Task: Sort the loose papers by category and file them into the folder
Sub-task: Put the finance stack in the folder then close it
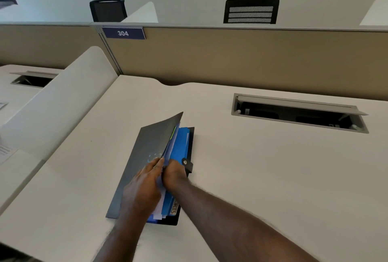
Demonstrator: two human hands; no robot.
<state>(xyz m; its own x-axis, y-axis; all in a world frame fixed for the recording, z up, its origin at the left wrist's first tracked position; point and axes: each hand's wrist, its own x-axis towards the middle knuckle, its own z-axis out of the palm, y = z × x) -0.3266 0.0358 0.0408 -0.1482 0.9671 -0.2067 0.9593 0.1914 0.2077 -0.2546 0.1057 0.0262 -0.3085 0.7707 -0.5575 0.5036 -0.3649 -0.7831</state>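
Folder: dark grey, flat-covered expanding folder lies on the pale beige desk top, near the front centre; its front cover is lifted and tilted toward the left; its back cover rests flat on the desk
Contents: blue plastic dividers and thin white sheets stand fanned between the two covers; a yellow label with dark lettering shows at the near end, only partly legible
Strap: black closure tab with a metal snap hangs loose off the folder's right edge, just beside the right hand
Left hand: left hand lies against the inner side of the lifted cover; fingers curled round the edge of the sheets, gripping them
Right hand: right hand sits among the dividers, touching the left hand; fingers curled into the blue leaves, pinching them
Desk fittings: grey rectangular cable hatch stands open, well apart to the right rear; white curved side divider borders the left
Partition: tan fabric screen behind the desk; navy plate reading 304 at its top left
Beyond: two black mesh chair backs rise above the screen
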